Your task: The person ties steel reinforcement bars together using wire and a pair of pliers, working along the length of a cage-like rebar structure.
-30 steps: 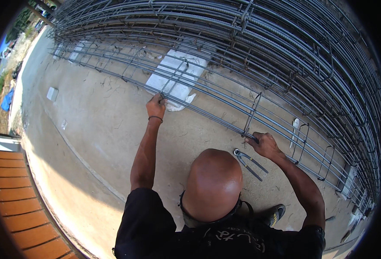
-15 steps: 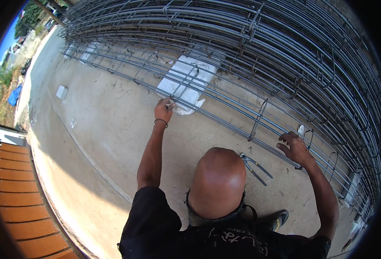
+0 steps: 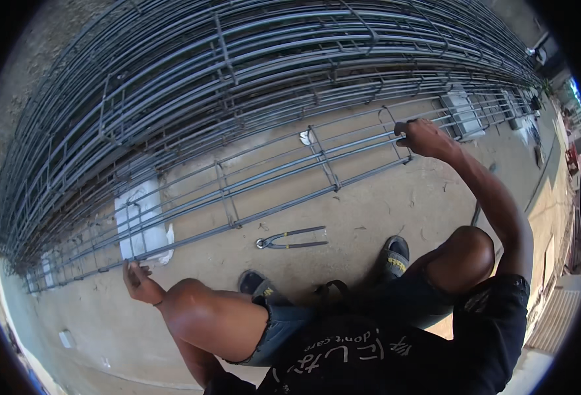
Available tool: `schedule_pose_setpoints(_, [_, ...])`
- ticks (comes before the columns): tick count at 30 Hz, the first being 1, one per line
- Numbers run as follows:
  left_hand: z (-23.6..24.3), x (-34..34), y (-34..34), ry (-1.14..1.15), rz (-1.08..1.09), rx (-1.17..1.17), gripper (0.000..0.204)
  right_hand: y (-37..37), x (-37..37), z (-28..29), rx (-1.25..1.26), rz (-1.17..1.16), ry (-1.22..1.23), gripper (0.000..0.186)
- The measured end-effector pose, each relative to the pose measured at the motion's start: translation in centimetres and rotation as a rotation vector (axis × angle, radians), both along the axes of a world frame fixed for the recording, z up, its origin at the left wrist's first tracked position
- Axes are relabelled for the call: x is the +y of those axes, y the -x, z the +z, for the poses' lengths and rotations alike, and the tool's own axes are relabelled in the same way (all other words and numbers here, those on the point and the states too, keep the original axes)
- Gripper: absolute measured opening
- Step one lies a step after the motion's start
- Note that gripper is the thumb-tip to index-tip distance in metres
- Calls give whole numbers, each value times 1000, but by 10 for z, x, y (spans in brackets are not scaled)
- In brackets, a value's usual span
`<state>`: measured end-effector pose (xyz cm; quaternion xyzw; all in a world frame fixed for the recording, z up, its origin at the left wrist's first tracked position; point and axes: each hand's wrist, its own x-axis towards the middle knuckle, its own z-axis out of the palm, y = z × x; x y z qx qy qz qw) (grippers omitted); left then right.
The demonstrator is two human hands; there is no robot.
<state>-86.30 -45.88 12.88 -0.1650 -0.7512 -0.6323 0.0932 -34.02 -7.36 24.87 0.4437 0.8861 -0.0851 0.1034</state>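
Note:
A long, narrow rebar cage [image 3: 270, 212] of bars and stirrups lies across in front of me. My left hand [image 3: 139, 282] is at its near lower bar on the left, fingers apart, near a white slab [image 3: 139, 230] under the cage. My right hand [image 3: 425, 138] is farther right, fingers curled over the cage's bars beside a stirrup. Long-handled pincers [image 3: 284, 241] with dark grips lie on the concrete floor between my hands, near my shoes [image 3: 257, 283].
Many stacked rebar cages [image 3: 231, 46] fill the far side, curving across the view. Grey blocks [image 3: 461, 122] support bars at the right. A small pale block [image 3: 66, 339] lies at lower left, and a corrugated sheet [image 3: 554, 316] stands at the right edge.
The view has swung to the right, bringing my knees into sight. My right hand lifted off the bar, moved rightward along the cage and is on it again. My left hand's fingers have loosened.

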Motion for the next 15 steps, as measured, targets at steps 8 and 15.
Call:
schedule_pose_setpoints(8, [115, 108, -53, 395, -328, 255, 32, -299, -19, -85, 221, -831, -271, 24])
schedule_pose_setpoints(15, [127, 185, -49, 755, -942, 387, 30, -479, -168, -217, 19, -1443, -148, 23])
